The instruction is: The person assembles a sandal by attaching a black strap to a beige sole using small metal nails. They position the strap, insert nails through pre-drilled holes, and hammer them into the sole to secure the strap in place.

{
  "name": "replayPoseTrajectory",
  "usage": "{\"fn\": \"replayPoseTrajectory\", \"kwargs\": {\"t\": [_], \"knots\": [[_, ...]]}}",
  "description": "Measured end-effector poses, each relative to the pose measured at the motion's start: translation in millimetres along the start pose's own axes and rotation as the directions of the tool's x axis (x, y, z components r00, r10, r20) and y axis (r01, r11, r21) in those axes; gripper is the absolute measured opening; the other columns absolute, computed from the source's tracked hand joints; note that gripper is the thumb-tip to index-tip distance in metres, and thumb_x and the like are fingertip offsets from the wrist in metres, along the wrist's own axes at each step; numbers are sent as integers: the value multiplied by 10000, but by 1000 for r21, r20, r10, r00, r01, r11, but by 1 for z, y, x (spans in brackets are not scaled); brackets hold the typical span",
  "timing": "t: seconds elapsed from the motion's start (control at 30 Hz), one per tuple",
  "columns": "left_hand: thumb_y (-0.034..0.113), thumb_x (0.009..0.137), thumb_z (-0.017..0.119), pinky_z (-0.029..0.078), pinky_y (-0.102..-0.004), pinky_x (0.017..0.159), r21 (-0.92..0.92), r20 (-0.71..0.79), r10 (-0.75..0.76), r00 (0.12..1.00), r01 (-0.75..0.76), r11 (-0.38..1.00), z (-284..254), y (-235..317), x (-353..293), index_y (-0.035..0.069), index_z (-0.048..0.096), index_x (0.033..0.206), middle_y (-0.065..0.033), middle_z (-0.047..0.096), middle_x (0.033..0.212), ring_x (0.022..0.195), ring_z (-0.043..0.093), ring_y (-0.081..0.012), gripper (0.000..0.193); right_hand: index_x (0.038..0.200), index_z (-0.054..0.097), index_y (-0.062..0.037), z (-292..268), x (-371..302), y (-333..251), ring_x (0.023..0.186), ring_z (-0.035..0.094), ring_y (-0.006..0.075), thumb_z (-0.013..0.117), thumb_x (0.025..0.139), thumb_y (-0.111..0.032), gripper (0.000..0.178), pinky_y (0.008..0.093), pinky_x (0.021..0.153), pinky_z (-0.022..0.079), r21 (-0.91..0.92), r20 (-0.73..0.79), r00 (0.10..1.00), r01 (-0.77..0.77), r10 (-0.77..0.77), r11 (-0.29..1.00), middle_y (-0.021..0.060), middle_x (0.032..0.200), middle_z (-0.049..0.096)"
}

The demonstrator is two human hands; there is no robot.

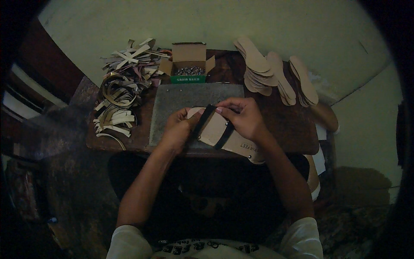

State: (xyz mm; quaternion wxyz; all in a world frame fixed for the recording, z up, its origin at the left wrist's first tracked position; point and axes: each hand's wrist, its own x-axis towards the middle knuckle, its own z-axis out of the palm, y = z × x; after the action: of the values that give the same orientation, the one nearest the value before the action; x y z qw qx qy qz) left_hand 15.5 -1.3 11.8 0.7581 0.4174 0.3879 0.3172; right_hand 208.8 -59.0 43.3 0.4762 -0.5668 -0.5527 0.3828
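Note:
Between my hands, above the table's near edge, is a tan insole (208,132), tilted with its toe end up to the left. Two black straps lie across it, an upper strap (202,119) and a lower strap (224,137), with small shiny nail heads along the insole's edges. My left hand (177,129) grips the toe end at its left side, thumb on top near the upper strap. At the far end of that strap, my right hand (246,117) is closed with thumb and fingers pinched together. Fingers under the insole are hidden.
A grey slab (174,97) lies on the brown table (284,134). Behind it stands an open green box (188,79) of nails. Strap strips (118,90) are heaped at left, stacked insoles (254,56) at far right. Another person's arm (325,116) shows beyond the right edge.

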Motion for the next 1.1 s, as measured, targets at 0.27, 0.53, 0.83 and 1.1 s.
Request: {"fn": "replayPoseTrajectory", "kwargs": {"t": [0.27,0.53,0.83,1.1], "knots": [[79,900,669,556,-283,679,59,-36,82,996,-79,995,6,6,-7,-12,588,1013,-102,680,908,752,656,-145,166,997,717,6,1,-1,0,792,644,115,682,886,-114,167,280,727,519,-20,41,996,-83,84,996,91,878,721],[78,907,666,540,-272,656,99,-80,134,988,-126,987,3,-2,-4,11,562,939,-94,669,885,753,647,-137,127,1013,715,5,4,-2,-2,830,650,121,680,890,-120,178,281,758,521,0,67,992,-107,107,994,97,909,723],[54,908,650,528,-274,667,126,-92,162,983,-149,981,6,0,-6,23,556,913,-88,663,881,765,635,-132,99,1028,705,12,4,-2,6,832,641,98,677,890,-68,162,262,754,514,-49,96,994,-53,57,997,82,909,722],[86,915,638,535,-291,754,51,-79,140,987,-137,989,3,1,-2,7,582,1011,-102,666,976,843,643,-155,137,872,688,11,-1,-2,-7,824,667,134,714,856,-110,125,283,730,515,78,-67,995,-65,70,995,105,890,729]]}}
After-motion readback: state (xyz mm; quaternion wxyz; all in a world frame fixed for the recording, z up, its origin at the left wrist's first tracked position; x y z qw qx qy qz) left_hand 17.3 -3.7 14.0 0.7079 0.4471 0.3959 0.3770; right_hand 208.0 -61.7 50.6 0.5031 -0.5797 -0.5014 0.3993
